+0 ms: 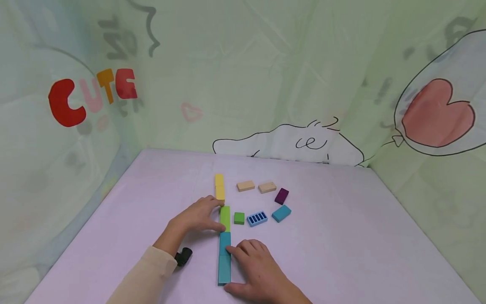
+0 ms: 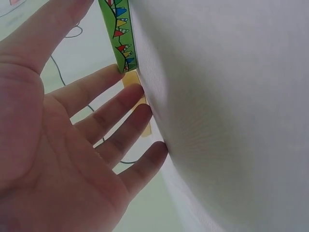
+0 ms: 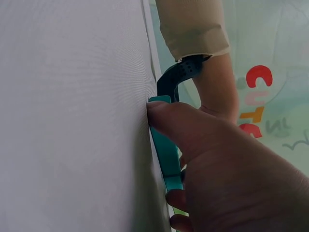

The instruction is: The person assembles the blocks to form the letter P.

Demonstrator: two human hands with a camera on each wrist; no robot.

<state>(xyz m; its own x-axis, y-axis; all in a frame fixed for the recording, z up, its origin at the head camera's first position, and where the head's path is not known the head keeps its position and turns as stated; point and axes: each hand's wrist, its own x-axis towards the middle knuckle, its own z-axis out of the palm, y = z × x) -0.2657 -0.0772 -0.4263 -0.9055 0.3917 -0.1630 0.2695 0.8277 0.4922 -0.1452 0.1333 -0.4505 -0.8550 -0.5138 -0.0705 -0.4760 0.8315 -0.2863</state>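
Observation:
A line of flat blocks runs away from me: two teal blocks (image 1: 224, 270), a lime green block (image 1: 225, 218) and yellow blocks (image 1: 219, 185) at the far end. My left hand (image 1: 197, 216) holds the green block lengthwise, thumb at its near end and index finger at its far end. Coloured pennants show on the block's side in the left wrist view. My right hand (image 1: 258, 268) holds the nearest teal block, the thumb (image 3: 169, 116) pressed on its near end and the index finger by the joint between the teal blocks.
Right of the line lie a small green square block (image 1: 239, 218), a blue striped block (image 1: 257, 218), another teal block (image 1: 281, 213), a purple block (image 1: 282, 196) and two wooden-coloured blocks (image 1: 245, 185). A dark wrist device (image 1: 184, 256) sits beneath the left forearm. Printed cloth surrounds the table (image 1: 334, 245).

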